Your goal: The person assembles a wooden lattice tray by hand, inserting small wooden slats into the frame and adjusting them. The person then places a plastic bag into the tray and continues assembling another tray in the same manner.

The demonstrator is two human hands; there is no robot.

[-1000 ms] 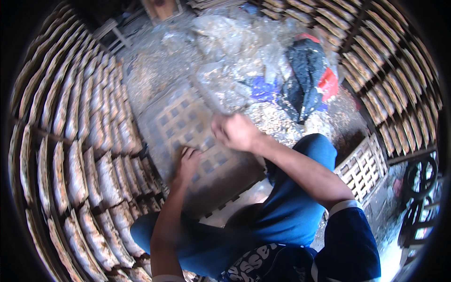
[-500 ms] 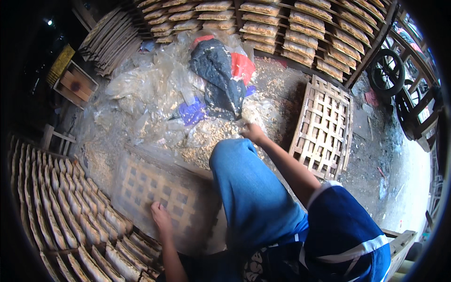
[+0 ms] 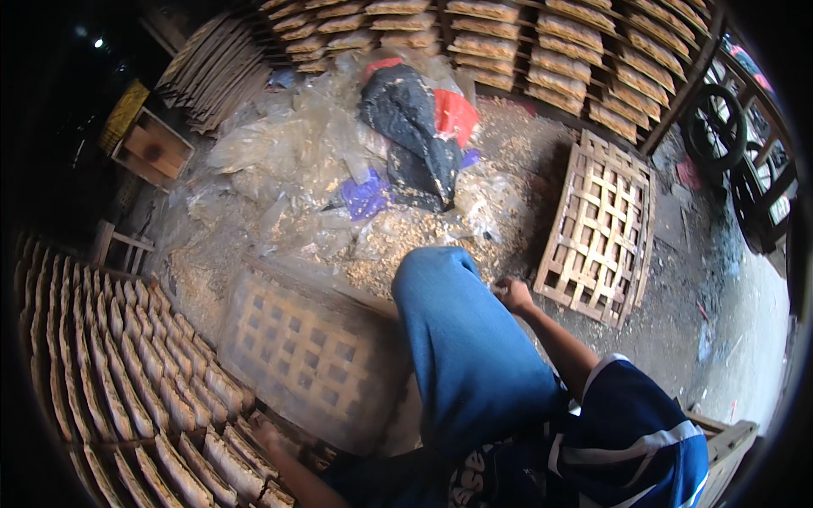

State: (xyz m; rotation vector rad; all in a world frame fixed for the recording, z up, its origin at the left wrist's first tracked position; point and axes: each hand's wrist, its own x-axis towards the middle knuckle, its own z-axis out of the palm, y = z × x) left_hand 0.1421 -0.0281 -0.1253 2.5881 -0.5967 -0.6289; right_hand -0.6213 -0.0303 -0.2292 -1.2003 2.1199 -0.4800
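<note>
Compared with half a second ago, the view has shifted a little and the left hand now rests lower, at the near edge of the lattice tray on the floor; its fingers I cannot tell. The right hand stays closed in a fist beside the blue knee, near the wooden pallet.

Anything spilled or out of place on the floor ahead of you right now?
Yes. Sawdust-like shavings lie scattered over crumpled clear plastic sheets, with a black bag dumped on top. One wooden lattice frame lies askew by the right hand.
</note>
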